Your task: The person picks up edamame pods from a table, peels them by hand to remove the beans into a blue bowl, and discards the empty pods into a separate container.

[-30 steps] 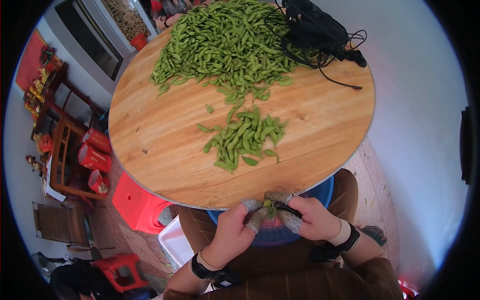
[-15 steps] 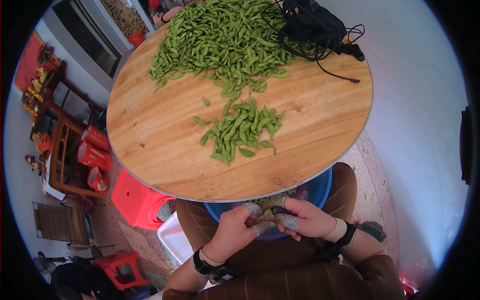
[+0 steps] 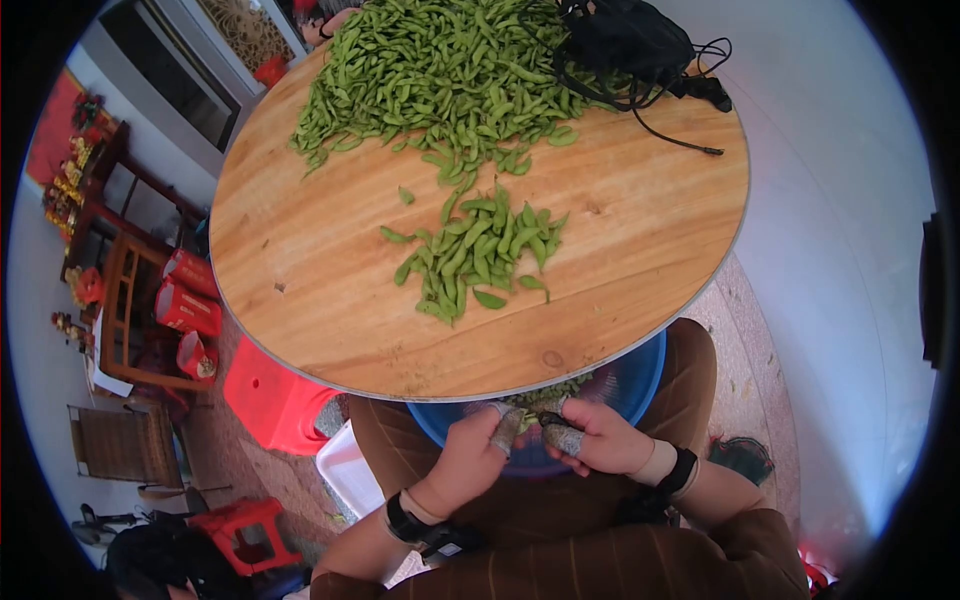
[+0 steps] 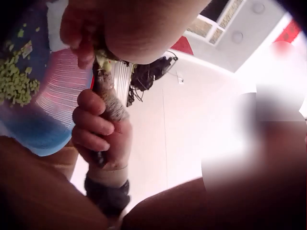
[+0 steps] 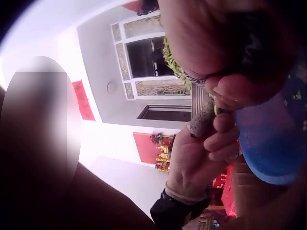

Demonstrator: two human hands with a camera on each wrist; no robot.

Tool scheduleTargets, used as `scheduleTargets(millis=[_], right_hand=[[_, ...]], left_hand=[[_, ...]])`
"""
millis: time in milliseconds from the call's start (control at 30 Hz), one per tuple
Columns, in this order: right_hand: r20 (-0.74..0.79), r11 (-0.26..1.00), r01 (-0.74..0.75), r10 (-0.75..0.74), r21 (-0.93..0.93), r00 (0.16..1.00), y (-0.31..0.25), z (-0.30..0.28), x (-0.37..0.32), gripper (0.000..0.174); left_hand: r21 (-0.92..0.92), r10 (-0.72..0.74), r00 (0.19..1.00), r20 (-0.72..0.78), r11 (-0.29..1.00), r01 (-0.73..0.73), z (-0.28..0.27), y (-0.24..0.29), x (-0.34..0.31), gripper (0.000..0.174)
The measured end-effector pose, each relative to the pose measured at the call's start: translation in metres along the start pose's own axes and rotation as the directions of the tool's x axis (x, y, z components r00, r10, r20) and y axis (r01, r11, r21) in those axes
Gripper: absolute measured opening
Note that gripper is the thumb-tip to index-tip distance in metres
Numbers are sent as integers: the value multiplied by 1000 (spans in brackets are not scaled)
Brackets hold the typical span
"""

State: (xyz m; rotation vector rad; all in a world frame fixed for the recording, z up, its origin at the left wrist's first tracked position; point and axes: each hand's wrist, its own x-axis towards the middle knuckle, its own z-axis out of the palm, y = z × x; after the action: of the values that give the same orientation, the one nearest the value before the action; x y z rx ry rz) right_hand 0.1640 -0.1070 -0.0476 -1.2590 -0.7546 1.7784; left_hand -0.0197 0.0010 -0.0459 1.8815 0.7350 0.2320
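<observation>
Over the blue basin, a small green pod is pinched by the left hand, whose thumb and finger wear grey wraps. Touching or nearly touching it, the right hand has similar wraps and grips a small dark tool, mostly hidden by the fingers. In the left wrist view, the right hand curls round this dark thing below the pod. Loose green beans lie in the basin. The right wrist view shows the left hand with curled fingers.
A round wooden table stands in front, with a large heap of pods, a smaller pile and a black bag with cords. Left of the legs are a red stool and a white tray.
Both hands have moved back from the table edge and down over the basin, more of which shows. The right hand has turned slightly, and the fingertips around the pod have shifted.
</observation>
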Motion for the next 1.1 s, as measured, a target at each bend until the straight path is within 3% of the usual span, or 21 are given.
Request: scheduleTargets(millis=[33,67,133,200,267,400,467,533,667,700,733,800,867,900,933,967,1000,1067,1100], right_hand=[[7,1000,10,-10,-10,1000,1,-1,0,18],[9,1000,5,-4,-10,1000,3,-6,2,18],[178,945,-61,2,322,984,10,-18,7,21],[127,945,-50,9,322,992,14,-20,12,21],[81,948,-35,10,315,997,16,-22,18,20],[24,983,34,-39,180,999,24,-18,21,15],[17,992,38,-41,121,999,20,-17,20,12],[21,1000,18,-18,20,1000,15,-15,19,12],[-8,1000,5,-5,30,1000,24,-16,24,13],[-163,890,225,-309,-396,937,32,-18,27,16],[-163,574,295,-614,-764,772,37,-18,29,20],[-167,589,288,-598,-755,784,27,-13,19,23],[-176,607,275,-577,-746,798,18,-11,17,26],[-68,547,319,-572,-774,817,16,-11,18,24],[42,483,367,-559,-795,828,13,-12,19,22],[44,479,366,-560,-798,827,14,-14,19,22],[61,524,407,-556,-748,829,16,-17,20,21],[84,566,445,-550,-694,831,12,-22,18,20],[57,760,333,-364,-558,929,3,-24,13,21]], left_hand=[[-384,-283,934,218,855,349,-3,0,1,13],[-387,-287,933,218,852,352,-6,-3,1,13],[-786,-197,883,427,402,470,-10,-9,2,15],[-797,-230,890,394,398,455,-7,-9,0,16],[-686,-292,910,293,599,413,-2,-21,0,19],[-707,-405,883,238,551,443,14,-29,-8,18],[-626,-306,937,165,702,340,21,-34,-12,16],[-586,-288,952,103,756,292,21,-34,-12,16],[-423,-207,977,-43,890,170,18,-26,-10,18],[-422,-209,977,-42,890,172,17,-28,-10,18],[-355,-230,972,-46,913,199,15,-32,-10,21],[-285,-248,967,-57,932,222,14,-31,-9,24],[-175,-130,984,-119,979,108,16,-23,-9,23],[-176,-127,985,-117,979,106,16,-20,-9,23],[-62,-89,992,-89,995,83,15,-17,-9,21],[53,-53,997,-59,997,56,15,-15,-8,20],[52,-49,997,-62,997,52,14,-15,-7,20],[-132,68,997,30,989,-63,11,-17,-5,22],[-135,65,997,28,989,-61,8,-15,-5,22]])
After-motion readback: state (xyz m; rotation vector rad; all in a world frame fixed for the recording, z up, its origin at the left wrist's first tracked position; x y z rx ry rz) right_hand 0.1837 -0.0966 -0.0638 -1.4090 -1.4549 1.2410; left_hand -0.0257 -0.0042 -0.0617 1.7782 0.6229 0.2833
